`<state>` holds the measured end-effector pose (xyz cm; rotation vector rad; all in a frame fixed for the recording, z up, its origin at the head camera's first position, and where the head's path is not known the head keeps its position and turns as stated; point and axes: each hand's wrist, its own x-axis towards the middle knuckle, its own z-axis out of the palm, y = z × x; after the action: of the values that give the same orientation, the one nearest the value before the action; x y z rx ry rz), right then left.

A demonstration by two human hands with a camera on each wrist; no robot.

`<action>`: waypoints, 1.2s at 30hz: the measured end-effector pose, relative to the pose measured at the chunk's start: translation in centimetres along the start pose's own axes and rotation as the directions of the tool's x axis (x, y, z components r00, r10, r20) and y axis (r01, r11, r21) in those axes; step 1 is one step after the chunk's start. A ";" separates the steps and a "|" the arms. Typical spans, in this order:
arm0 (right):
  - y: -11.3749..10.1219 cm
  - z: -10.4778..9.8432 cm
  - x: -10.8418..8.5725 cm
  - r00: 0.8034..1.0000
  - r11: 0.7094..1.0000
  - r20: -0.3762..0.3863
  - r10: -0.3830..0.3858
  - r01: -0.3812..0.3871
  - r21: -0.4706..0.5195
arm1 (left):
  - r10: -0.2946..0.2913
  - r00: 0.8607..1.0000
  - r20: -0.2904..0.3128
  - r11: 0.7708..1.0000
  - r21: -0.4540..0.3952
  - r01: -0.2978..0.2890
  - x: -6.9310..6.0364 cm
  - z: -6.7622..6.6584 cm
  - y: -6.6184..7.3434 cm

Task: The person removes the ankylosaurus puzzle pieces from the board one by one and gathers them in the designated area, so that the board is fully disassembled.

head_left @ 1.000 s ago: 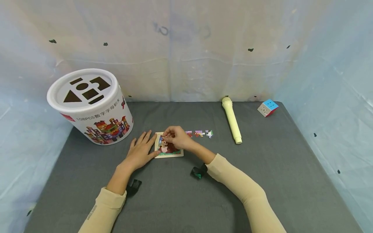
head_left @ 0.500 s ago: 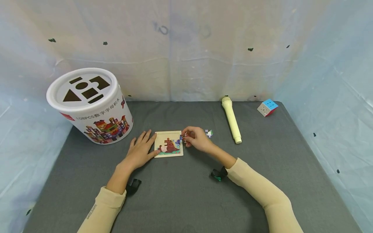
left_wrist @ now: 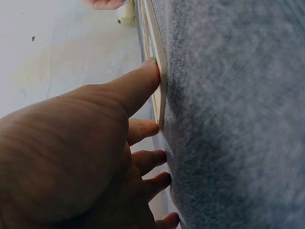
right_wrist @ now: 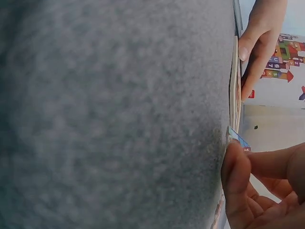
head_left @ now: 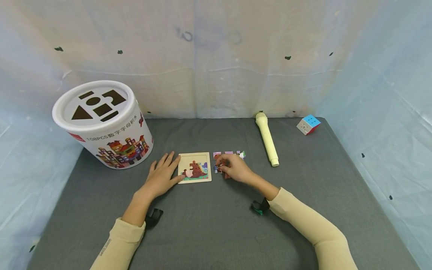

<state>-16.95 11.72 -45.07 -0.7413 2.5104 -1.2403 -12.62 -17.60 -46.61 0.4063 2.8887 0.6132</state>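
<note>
My left hand (head_left: 161,177) lies with spread fingers beside the wooden puzzle tray (head_left: 194,154), its thumb and index finger touching the left edge. Joined brown, pink and green pieces fill the tray's lower part; bare wood shows above them. Just right of the tray, my right hand (head_left: 239,170) pinches a puzzle piece (right_wrist: 239,139) between thumb and index finger, low at the table surface. Loose pieces lie around that hand, including a pink one (head_left: 217,154) and a white-green one (head_left: 242,154). The right hand partly covers some of them.
A large white block bucket (head_left: 101,127) stands at the back left. Toward the back right lie a pale yellow toy microphone (head_left: 267,138) and a puzzle cube (head_left: 308,124). Grey cloth covers the table (head_left: 209,225), with pale sheeting behind it.
My right hand has moved from over the tray to its right side, carrying a piece down to the table. The tray's upper part has come into view. My left hand has stayed put.
</note>
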 end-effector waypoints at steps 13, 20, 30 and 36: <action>0.1 0.4 -0.2 0.991 0.934 -0.053 -0.123 0.097 -0.344 | -0.003 1.000 0.001 1.000 -0.003 0.003 -0.1 -0.1 0.1; 0.2 0.5 -0.2 0.990 0.929 -0.074 -0.116 0.082 -0.361 | -0.003 1.000 0.006 1.000 -0.007 0.003 0.0 -0.1 0.1; 0.3 0.5 -0.1 0.994 0.948 -0.052 -0.099 0.078 -0.309 | -0.001 1.000 0.004 1.000 0.008 0.001 0.1 0.0 -0.1; 0.4 0.5 -0.1 0.993 0.948 -0.049 -0.108 0.088 -0.305 | 0.000 1.000 0.002 1.000 0.004 0.000 0.0 0.0 0.0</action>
<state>-16.74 11.61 -45.71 -0.9173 2.7849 -0.9298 -12.64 -17.58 -46.61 0.4076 2.8882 0.6072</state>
